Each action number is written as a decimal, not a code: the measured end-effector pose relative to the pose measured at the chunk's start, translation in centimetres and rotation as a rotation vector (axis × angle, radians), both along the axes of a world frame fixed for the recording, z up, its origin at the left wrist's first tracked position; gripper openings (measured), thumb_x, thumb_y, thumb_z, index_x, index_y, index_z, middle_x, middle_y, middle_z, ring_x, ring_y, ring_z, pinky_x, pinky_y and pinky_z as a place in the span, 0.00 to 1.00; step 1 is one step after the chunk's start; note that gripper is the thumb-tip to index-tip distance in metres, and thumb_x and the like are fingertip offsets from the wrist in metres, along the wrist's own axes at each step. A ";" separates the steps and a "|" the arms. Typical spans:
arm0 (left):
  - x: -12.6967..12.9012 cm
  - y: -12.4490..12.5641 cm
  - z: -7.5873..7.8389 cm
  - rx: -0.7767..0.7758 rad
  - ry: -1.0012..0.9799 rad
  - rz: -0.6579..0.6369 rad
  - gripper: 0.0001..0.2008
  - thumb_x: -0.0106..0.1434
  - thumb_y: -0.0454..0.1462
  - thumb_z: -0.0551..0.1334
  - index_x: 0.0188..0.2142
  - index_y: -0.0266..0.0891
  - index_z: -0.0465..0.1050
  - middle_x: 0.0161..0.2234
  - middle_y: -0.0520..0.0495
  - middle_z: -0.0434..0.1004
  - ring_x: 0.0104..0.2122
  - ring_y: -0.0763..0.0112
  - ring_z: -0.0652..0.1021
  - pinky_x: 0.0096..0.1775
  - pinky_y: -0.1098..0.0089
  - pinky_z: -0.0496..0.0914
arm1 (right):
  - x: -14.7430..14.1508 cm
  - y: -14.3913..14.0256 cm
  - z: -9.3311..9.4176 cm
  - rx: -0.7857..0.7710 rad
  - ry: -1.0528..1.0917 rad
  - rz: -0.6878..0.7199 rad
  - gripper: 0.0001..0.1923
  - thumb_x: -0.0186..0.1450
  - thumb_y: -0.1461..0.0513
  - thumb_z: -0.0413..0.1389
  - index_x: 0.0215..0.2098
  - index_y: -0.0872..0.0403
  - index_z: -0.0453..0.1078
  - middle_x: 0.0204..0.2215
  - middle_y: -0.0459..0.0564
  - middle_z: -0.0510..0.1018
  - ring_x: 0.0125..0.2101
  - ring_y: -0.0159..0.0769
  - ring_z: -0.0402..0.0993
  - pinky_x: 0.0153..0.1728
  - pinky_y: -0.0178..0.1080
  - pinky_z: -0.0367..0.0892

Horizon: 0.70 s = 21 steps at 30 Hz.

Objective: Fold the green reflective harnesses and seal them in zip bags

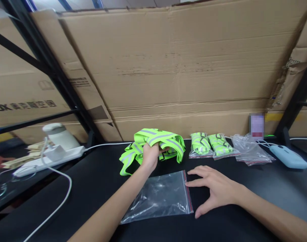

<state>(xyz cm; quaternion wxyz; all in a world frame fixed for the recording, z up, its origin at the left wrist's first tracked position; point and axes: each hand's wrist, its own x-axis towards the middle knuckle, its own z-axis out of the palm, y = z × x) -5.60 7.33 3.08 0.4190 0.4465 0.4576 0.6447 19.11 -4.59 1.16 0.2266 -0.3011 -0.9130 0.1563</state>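
We see left hand (150, 158) gripping loose yellow-green straps (166, 136) on bench (93, 195), 12 o'clock of flat clear bag (161, 193); fingers partly hidden. Right hand (217, 185) at bag's 3 o'clock, fingers spread, nothing held; contact with bag unclear. Done: two bagged bundles (200, 144), 1 o'clock. Remaining, we judge: straps not yet bagged; spare bags (250, 153), 2 o'clock, look unfilled.

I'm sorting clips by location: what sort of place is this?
Probably a packing workstation: two filled bags of fluorescent straps sit on the black tabletop, a clear zip bag lies flat in front, and cardboard stands behind.
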 end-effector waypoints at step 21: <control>-6.3 2.1 1.9 -0.115 0.624 0.204 0.11 0.54 0.45 0.70 0.31 0.39 0.80 0.17 0.51 0.74 0.20 0.63 0.75 0.28 0.68 0.68 | -1.2 -0.7 0.3 -0.079 0.073 0.034 0.21 0.65 0.65 0.57 0.55 0.47 0.76 0.52 0.48 0.81 0.52 0.41 0.78 0.55 0.41 0.67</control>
